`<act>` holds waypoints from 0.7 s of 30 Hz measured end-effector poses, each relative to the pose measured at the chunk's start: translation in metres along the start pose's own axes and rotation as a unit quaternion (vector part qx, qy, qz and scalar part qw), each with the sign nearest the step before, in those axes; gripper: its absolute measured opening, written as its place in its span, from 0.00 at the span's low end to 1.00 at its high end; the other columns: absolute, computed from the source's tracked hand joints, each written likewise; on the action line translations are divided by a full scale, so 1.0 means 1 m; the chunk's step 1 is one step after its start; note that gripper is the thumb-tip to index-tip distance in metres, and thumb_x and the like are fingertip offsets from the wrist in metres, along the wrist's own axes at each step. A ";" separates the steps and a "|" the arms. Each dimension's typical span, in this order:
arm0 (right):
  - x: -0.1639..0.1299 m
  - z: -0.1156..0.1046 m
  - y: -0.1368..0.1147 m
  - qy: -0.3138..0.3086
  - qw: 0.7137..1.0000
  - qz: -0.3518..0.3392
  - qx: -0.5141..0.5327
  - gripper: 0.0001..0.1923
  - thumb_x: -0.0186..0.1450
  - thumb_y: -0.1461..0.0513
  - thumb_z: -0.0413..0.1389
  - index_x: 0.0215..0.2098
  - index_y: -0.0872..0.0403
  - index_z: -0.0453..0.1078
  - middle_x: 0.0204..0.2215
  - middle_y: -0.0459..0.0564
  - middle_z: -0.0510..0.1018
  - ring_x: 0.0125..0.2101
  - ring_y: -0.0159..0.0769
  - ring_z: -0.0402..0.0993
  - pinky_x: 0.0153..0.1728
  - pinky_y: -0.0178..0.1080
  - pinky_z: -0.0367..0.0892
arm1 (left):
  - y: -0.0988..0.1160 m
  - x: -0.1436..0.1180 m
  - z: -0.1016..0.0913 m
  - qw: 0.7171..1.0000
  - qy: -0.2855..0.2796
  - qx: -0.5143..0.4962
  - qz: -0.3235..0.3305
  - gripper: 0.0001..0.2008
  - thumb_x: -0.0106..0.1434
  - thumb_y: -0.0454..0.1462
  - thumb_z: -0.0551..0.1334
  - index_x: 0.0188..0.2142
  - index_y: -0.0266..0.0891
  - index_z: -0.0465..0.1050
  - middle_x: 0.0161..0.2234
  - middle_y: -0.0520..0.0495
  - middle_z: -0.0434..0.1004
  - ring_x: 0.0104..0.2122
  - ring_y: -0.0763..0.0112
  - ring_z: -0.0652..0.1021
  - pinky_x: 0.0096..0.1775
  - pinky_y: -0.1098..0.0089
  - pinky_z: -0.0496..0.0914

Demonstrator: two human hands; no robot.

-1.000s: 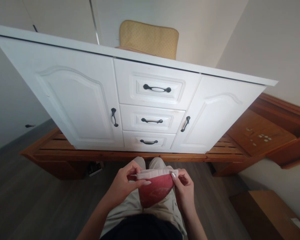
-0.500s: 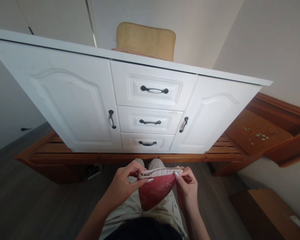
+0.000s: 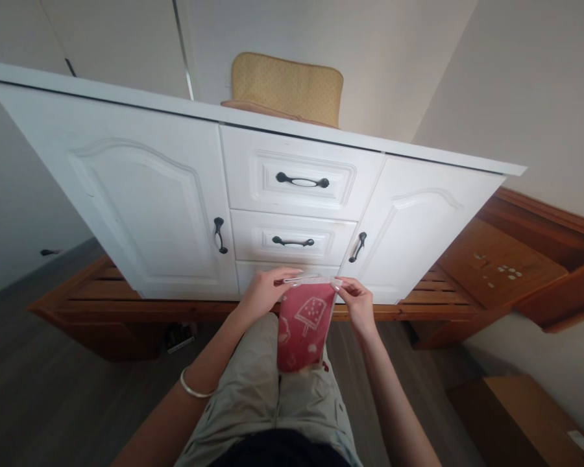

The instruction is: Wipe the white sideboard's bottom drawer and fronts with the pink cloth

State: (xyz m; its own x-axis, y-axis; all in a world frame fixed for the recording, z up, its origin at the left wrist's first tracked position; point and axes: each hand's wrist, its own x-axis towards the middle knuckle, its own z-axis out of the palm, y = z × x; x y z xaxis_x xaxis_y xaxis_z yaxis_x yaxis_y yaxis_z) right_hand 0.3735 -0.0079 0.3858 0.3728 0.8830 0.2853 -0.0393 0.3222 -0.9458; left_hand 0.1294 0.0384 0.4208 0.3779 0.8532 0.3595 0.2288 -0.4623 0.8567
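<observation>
A red folded cloth (image 3: 304,327) with a pale edge and a white ice-lolly print hangs between my two hands. My left hand (image 3: 265,290) pinches its upper left corner. At the upper right corner, the thumb and fingers of my right hand (image 3: 357,301) are closed on the pale edge. The cloth hangs in front of the lowest drawer and above my trousers (image 3: 253,383), hiding part of both. A pale bangle (image 3: 192,388) circles my left forearm.
A white cabinet (image 3: 148,220) with dark-handled doors and drawers stands on a wooden slatted base (image 3: 102,288). On its top is a yellow dotted padded item (image 3: 287,87). A cardboard box (image 3: 530,415) sits on the floor at right, below a wooden headboard-like panel (image 3: 503,259).
Both hands have moved up and away from my body with the cloth. It now hangs flatter, showing its print, and covers part of the lowest drawer.
</observation>
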 end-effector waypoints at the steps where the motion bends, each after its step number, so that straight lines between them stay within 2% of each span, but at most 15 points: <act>1: 0.006 0.000 0.000 0.004 1.000 -0.005 0.001 0.17 0.52 0.52 0.72 0.34 0.53 0.79 0.30 0.50 0.84 0.34 0.40 0.78 0.41 0.46 0.73 | -0.001 0.005 0.002 1.000 0.005 0.007 0.014 0.14 0.65 0.41 0.63 0.48 0.42 0.81 0.49 0.47 0.85 0.49 0.64 0.83 0.53 0.66 0.76; 4: 0.005 -0.007 -0.003 0.016 0.999 -0.027 0.004 0.15 0.54 0.53 0.72 0.34 0.51 0.79 0.34 0.51 0.85 0.38 0.43 0.80 0.46 0.49 0.73 | 0.000 0.002 0.009 0.999 0.015 0.019 0.035 0.14 0.66 0.38 0.60 0.48 0.42 0.82 0.50 0.48 0.85 0.50 0.65 0.82 0.57 0.65 0.74; 6: -0.009 -0.019 -0.003 -0.004 1.000 -0.028 0.004 0.13 0.55 0.54 0.71 0.35 0.50 0.79 0.37 0.52 0.86 0.43 0.44 0.81 0.50 0.50 0.72 | -0.002 -0.012 0.019 0.999 0.007 0.019 0.040 0.16 0.67 0.36 0.58 0.50 0.44 0.81 0.52 0.49 0.84 0.52 0.66 0.81 0.58 0.65 0.73; 8: -0.031 -0.036 0.006 -0.038 0.999 0.002 0.000 0.13 0.56 0.53 0.71 0.35 0.50 0.79 0.39 0.53 0.86 0.46 0.46 0.80 0.53 0.51 0.71 | -0.014 -0.033 0.034 0.999 -0.010 0.018 0.031 0.17 0.67 0.35 0.57 0.50 0.45 0.81 0.51 0.50 0.84 0.53 0.67 0.81 0.60 0.64 0.71; 11: -0.074 -0.068 0.042 -0.060 0.995 0.074 -0.025 0.16 0.54 0.51 0.71 0.33 0.51 0.78 0.37 0.53 0.86 0.42 0.47 0.81 0.49 0.51 0.73 | -0.046 -0.075 0.065 0.995 -0.086 -0.002 -0.041 0.17 0.64 0.34 0.59 0.47 0.45 0.83 0.48 0.50 0.86 0.50 0.65 0.82 0.58 0.64 0.72; 14: -0.122 -0.097 0.089 -0.068 0.986 0.130 -0.072 0.18 0.53 0.49 0.71 0.31 0.52 0.78 0.32 0.52 0.84 0.36 0.45 0.80 0.41 0.47 0.74 | -0.084 -0.117 0.098 0.974 -0.178 -0.032 -0.135 0.17 0.60 0.32 0.60 0.44 0.43 0.84 0.46 0.50 0.87 0.48 0.64 0.83 0.56 0.66 0.73; 16: -0.149 -0.110 0.115 -0.087 0.978 0.157 -0.101 0.18 0.55 0.48 0.70 0.31 0.53 0.78 0.31 0.52 0.83 0.34 0.44 0.79 0.39 0.45 0.72 | -0.104 -0.140 0.114 0.959 -0.221 -0.035 -0.172 0.17 0.59 0.32 0.60 0.43 0.42 0.85 0.44 0.50 0.87 0.47 0.63 0.84 0.53 0.66 0.74; 18: -0.167 -0.117 0.129 -0.111 0.970 0.186 -0.109 0.17 0.56 0.49 0.70 0.31 0.53 0.78 0.30 0.51 0.82 0.33 0.44 0.78 0.37 0.44 0.71 | -0.116 -0.157 0.123 0.948 -0.253 -0.039 -0.188 0.17 0.57 0.32 0.61 0.42 0.43 0.85 0.43 0.50 0.88 0.46 0.62 0.84 0.52 0.66 0.74; 21: -0.174 -0.120 0.128 -0.169 0.954 0.231 -0.087 0.15 0.56 0.51 0.69 0.32 0.53 0.78 0.31 0.50 0.82 0.33 0.43 0.78 0.37 0.43 0.69 | -0.123 -0.171 0.125 0.935 -0.289 -0.057 -0.196 0.18 0.53 0.31 0.62 0.41 0.44 0.86 0.42 0.50 0.88 0.45 0.61 0.84 0.51 0.66 0.74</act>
State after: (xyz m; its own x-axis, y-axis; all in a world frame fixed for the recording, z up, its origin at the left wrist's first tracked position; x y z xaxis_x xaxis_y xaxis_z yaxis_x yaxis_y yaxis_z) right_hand 0.4151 -0.1617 0.1962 0.0312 0.9862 -0.1628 0.0380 -0.1639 -0.9857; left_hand 0.1484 -0.0812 0.2081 0.7150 0.6629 -0.2221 0.3671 -0.0856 0.9262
